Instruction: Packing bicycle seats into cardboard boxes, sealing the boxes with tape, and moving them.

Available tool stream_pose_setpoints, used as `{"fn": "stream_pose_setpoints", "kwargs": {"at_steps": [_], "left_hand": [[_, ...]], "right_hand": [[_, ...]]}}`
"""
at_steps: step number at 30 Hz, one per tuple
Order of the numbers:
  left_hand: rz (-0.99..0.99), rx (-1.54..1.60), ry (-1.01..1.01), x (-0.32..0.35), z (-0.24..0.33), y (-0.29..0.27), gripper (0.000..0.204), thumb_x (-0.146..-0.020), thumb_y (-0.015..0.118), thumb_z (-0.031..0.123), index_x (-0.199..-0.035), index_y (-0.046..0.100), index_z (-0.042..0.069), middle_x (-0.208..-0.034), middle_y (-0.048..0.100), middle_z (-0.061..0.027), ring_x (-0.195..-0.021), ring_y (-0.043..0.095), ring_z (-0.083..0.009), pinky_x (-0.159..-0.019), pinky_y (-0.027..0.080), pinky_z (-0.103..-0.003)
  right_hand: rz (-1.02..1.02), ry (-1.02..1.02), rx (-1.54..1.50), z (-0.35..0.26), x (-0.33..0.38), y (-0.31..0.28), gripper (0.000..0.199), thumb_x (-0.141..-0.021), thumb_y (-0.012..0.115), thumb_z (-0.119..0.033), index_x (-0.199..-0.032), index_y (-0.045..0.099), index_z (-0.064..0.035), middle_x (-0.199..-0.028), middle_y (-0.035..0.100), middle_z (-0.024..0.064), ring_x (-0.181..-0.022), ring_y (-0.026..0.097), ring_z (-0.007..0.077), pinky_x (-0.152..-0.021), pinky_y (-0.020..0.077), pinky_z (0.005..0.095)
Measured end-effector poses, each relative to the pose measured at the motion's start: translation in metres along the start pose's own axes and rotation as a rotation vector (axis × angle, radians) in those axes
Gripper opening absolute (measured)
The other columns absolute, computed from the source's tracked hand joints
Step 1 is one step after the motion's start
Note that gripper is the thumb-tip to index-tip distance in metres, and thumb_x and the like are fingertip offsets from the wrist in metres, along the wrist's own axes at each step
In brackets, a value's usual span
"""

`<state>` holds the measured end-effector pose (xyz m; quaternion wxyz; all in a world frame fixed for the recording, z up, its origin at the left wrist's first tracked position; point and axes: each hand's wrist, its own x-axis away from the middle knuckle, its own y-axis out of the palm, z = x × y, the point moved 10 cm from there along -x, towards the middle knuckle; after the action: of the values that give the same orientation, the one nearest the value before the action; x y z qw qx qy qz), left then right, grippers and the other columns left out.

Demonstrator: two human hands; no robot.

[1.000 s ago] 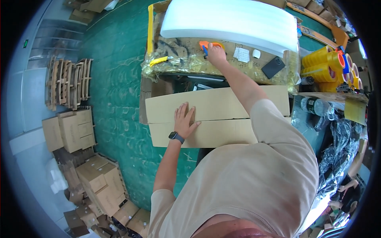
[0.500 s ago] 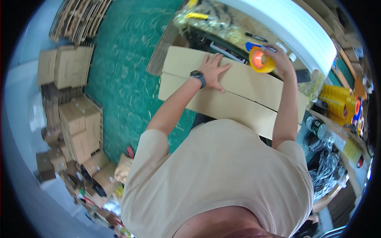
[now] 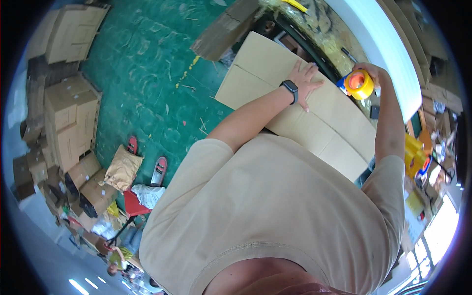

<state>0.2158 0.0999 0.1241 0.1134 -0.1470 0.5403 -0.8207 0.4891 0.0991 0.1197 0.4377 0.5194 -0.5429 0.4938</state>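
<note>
Nearest the camera is the person's own beige shirt (image 3: pixel 275 216), filling the lower middle of the view, with both bare forearms reaching away toward 1 o'clock.

The left hand (image 3: pixel 306 83) lies open, palm down and fingers spread, flat on the closed cardboard box (image 3: pixel 295 103); a dark wristwatch (image 3: pixel 290 90) sits just behind it. Pressing there, close to the seam where the two top flaps meet, looks like a way to keep the flaps level and shut. The box stretches from about 12 o'clock down toward 3 o'clock, its long seam running the same way.

The right hand (image 3: pixel 373 73) is closed around a tape dispenser (image 3: pixel 358 84) carrying a roll of yellowish tape on an orange core (a blue part shows at its near edge). It sits at about 2 o'clock, just beyond the left hand's fingertips and over the far edge of the box, near the end of the seam; whether it touches the cardboard cannot be told.

Beyond the box at 1 o'clock, a cluttered desk (image 3: pixel 324 34) holds a white foam sheet (image 3: pixel 388 49) along its far side.

At 9 to 11 o'clock, on the green floor (image 3: pixel 147 64), stand stacked cardboard cartons (image 3: pixel 69 113). A brown paper bag (image 3: pixel 122 169) lies at 8 o'clock.
</note>
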Motion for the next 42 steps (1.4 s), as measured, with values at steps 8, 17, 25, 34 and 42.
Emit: {"fn": "stream_pose_setpoints", "kwargs": {"at_steps": [8,17,25,34,42], "left_hand": [[-0.03,-0.05,-0.049,-0.01,-0.023,0.013,0.126,-0.06,0.092,0.075,-0.169,0.043,0.032,-0.177,0.028,-0.0266,-0.166,0.021,-0.0448,-0.127,0.014,-0.078],[0.045,-0.107,-0.014,-0.025,-0.007,0.011,0.12,-0.062,0.091,0.077,-0.166,0.047,0.036,-0.173,0.031,-0.023,-0.164,0.021,-0.0423,-0.126,0.015,-0.077],[0.016,-0.127,-0.004,-0.03,0.023,0.023,0.124,-0.062,0.09,0.077,-0.169,0.043,0.036,-0.179,0.023,-0.0215,-0.167,0.017,-0.0427,-0.13,0.012,-0.072],[-0.369,1.158,-0.166,0.053,0.221,0.033,0.062,-0.106,0.073,0.039,-0.153,0.06,0.001,-0.146,0.069,-0.0152,-0.134,0.065,-0.0252,-0.118,0.046,-0.041],[0.001,1.4,-0.193,0.081,0.382,0.003,0.055,-0.115,0.061,0.033,-0.156,0.054,-0.004,-0.138,0.068,-0.0091,-0.125,0.062,-0.0133,-0.109,0.048,-0.033]], "right_hand": [[1.108,-0.788,0.183,0.155,0.118,0.152,0.049,-0.095,0.081,-0.041,-0.127,0.079,-0.0027,-0.101,0.078,0.0292,-0.097,0.079,0.0433,-0.085,0.0624,0.0489],[0.973,-0.451,0.019,0.315,0.112,0.299,0.043,-0.09,0.082,-0.032,-0.12,0.08,-0.001,-0.093,0.075,0.028,-0.083,0.075,0.0436,-0.078,0.0615,0.0475],[0.694,-0.488,0.006,0.361,-0.01,0.271,0.055,-0.09,0.079,-0.045,-0.125,0.079,-0.0033,-0.113,0.078,0.0289,-0.108,0.075,0.0468,-0.097,0.0607,0.0477],[0.968,-1.01,-0.076,0.431,0.298,0.125,0.058,-0.078,0.085,-0.021,-0.134,0.077,-0.0093,-0.1,0.072,0.0194,-0.08,0.071,0.0329,-0.074,0.0606,0.0394],[0.859,-1.374,0.0,0.452,0.326,0.075,0.059,-0.075,0.085,-0.018,-0.133,0.077,-0.0099,-0.095,0.068,0.0157,-0.075,0.065,0.0285,-0.064,0.0568,0.0404]]}}
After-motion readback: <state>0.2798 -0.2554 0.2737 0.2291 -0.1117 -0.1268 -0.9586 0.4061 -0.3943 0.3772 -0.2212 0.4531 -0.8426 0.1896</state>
